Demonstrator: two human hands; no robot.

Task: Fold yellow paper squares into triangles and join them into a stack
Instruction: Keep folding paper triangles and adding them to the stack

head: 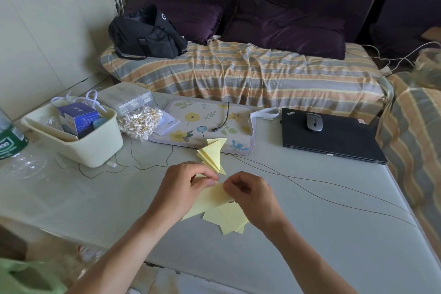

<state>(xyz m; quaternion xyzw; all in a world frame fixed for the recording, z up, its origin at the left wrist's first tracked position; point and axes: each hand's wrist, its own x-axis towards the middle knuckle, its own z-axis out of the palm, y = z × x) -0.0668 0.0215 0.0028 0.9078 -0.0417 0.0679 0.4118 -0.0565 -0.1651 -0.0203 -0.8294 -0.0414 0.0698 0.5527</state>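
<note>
1. Left hand [188,188]: fingers curled, thumb and forefinger pinching the top edge of a yellow paper sheet [212,198] at the near middle of the glass-topped table [310,234]; forearm reaching in from the table's near edge.
2. Right hand [250,198]: fingers curled, pinching the same sheet just beside the left hand's pinch; fingertips of both hands nearly touching.
3. Sheet held slanted, lower edge touching the table; more loose yellow paper squares [232,221] flat on the table under and just beside the right hand, overlapping.
4. Stack of folded yellow triangles [212,154] on the table just beyond the hands, far tip overlapping the near edge of the floral mat [205,124].
5. On the floral mat: short black cable [223,120].
6. Toward the table's left end: cream plastic bin [93,145] with a blue box [78,119] inside; bag of cotton swabs [140,122] beside the bin.
7. Toward the table's right end: closed black laptop [334,141], grey mouse [314,122] on its lid.
8. Beyond the table: sofa with striped cover [250,74], black bag [145,33] on it.
</note>
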